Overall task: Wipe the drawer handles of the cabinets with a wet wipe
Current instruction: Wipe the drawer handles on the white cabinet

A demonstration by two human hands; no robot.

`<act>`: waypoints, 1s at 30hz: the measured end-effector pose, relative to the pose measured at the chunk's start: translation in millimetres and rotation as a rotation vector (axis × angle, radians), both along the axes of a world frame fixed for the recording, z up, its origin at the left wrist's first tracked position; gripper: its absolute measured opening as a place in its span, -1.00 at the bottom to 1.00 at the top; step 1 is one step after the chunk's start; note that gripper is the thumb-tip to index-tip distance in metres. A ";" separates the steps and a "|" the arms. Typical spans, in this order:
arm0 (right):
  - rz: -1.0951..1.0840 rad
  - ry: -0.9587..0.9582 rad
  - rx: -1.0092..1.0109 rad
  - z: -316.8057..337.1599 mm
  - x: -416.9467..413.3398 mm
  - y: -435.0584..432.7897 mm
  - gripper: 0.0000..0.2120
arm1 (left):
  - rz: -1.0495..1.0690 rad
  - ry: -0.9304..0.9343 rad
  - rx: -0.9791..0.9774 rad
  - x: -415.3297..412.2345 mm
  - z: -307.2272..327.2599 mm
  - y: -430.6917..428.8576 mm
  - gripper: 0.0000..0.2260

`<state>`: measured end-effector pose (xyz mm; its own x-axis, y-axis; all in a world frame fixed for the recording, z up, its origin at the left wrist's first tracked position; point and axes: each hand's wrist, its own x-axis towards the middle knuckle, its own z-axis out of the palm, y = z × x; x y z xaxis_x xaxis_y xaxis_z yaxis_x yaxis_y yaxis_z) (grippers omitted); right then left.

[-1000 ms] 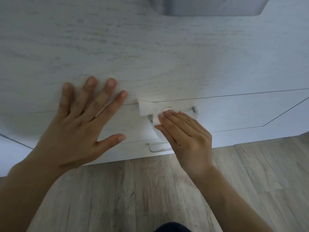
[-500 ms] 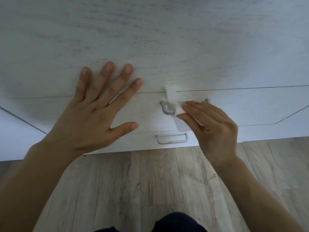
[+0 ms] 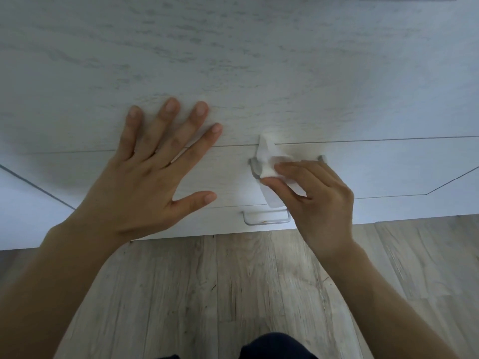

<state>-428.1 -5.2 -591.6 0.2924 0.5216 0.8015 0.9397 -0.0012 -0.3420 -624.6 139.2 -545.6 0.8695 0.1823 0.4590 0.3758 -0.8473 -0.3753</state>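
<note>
- Right hand (image 3: 318,200) has slid a bit left along the middle drawer handle (image 3: 253,168) versus half a second ago; its fingertips are now close to the handle's left end.
- Left hand (image 3: 145,177) is in about the same place as before, fingers spread wide and palm flat against the cabinet front (image 3: 233,60). The fingertips lie on the upper panel and the thumb points right over the middle drawer.
- Right hand pinches the wet wipe (image 3: 268,158) between thumb and forefinger, folded round the handle bar.
- The white, crumpled wipe sits on the left part of the middle handle. One flap sticks up past the seam above and another hangs down toward the lower handle (image 3: 267,218).
- Only the middle handle's left bracket and right tip show; the rest is hidden by the wipe and hand.
- The lower handle is bare, just below the wipe's hanging end, with a small brownish speck on its bar.
- Pale wood-plank floor (image 3: 233,281) runs below the cabinet.
- Dark clothing (image 3: 274,345) shows at the bottom edge.
</note>
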 end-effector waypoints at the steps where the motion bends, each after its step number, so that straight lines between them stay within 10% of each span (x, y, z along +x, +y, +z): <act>1: -0.007 0.033 0.007 0.7 -4.4 2.6 -0.75 | -0.001 0.000 0.000 0.3 -0.5 -0.1 -0.36; 30: 0.026 0.023 0.015 -4.6 -2.0 -1.3 -0.81 | -0.031 -0.041 0.029 2.4 -4.2 4.0 -0.36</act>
